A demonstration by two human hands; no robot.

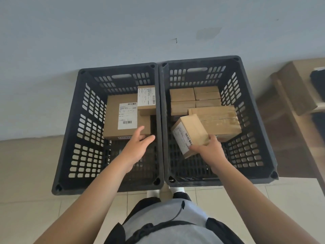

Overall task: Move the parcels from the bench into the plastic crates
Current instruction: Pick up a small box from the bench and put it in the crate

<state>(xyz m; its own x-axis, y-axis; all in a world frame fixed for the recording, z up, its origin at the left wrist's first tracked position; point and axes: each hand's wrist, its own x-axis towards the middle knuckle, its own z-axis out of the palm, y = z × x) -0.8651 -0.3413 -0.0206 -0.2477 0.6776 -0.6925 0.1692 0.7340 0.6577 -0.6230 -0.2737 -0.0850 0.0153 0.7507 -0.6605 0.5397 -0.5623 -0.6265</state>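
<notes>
Two crates, ctr frame: right hand (209, 148) grips stiff, light-looking labelled parcel (190, 138) by its near corner; left hand (139, 145) spread, w/ fingers on large box (112, 118).

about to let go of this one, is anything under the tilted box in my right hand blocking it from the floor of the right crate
Nothing visible does. The right hand holds the tilted box over bare floor at the near end of the right crate; the long box lies just behind it.
</notes>
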